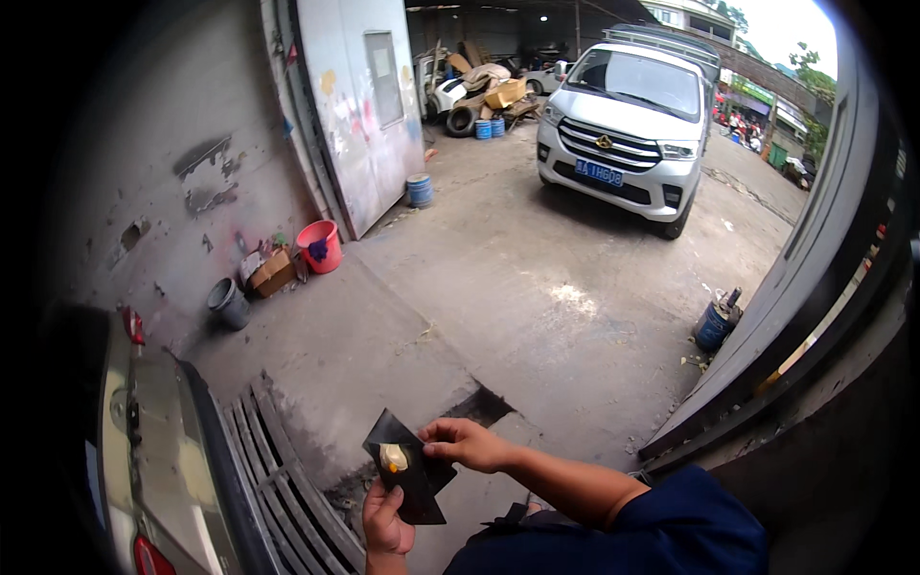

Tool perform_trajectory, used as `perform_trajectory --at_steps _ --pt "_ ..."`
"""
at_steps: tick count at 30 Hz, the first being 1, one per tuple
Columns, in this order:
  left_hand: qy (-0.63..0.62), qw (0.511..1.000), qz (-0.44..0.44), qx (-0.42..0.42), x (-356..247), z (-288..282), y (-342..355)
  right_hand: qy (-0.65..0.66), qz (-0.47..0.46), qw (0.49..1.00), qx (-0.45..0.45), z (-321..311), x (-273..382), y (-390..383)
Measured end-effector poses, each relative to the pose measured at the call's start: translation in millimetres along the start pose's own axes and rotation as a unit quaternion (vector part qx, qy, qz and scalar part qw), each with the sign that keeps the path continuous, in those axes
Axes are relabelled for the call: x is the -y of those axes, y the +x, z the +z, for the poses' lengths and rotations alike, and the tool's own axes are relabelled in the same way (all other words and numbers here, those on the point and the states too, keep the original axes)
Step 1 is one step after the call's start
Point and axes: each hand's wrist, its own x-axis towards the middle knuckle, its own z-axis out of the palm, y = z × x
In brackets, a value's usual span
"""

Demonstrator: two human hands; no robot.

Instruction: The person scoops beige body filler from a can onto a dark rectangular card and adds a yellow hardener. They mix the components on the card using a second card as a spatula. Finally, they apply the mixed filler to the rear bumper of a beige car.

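The black sheet [416,496] is gripped at its near left edge by the left hand [385,527], with the thumb laid over the upper face; the fingers beneath are hidden. A smaller black piece [439,473] is pinched between the thumb and bent forefinger of the right hand [471,447], at the right edge of the sheet; whether the two are separate cannot be told. The sheet is held in front of the body, above the floor. Its long axis is directed away from the body, the far corner being pointed forward and slightly left, the near end back and slightly right. A cream paste [391,455] with a yellow dab [394,468] is carried on the far half; the face is presumably kept upward so that the paste is retained, and the edge grip is presumably used so that the paste is left untouched. To the left, a floor grating [271,470] is set beside a light-coloured car [165,450]. Farther out, a grey bucket [228,305], a cardboard box [272,272] and a red bucket [327,257] are lined along the wall, probably to keep the floor passable. Beyond, a white van [613,144] is parked facing the work position.
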Motion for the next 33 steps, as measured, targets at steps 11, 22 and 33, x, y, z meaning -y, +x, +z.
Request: perform_trajectory --at_steps 11,22,33 --pt "-0.029 0.993 0.105 -0.044 -49.5 -68.0 -55.9 0.091 -0.062 0.990 -0.083 57.2 3.9 0.2" --pt "-0.070 0.972 0.221 -0.036 -57.9 -50.9 -73.4 -0.069 0.002 0.987 0.146 99.7 -9.7 11.7" --pt "0.293 0.927 0.233 -0.014 -62.1 -60.1 -56.8 0.025 0.000 0.976 0.215 85.1 44.3 41.3"
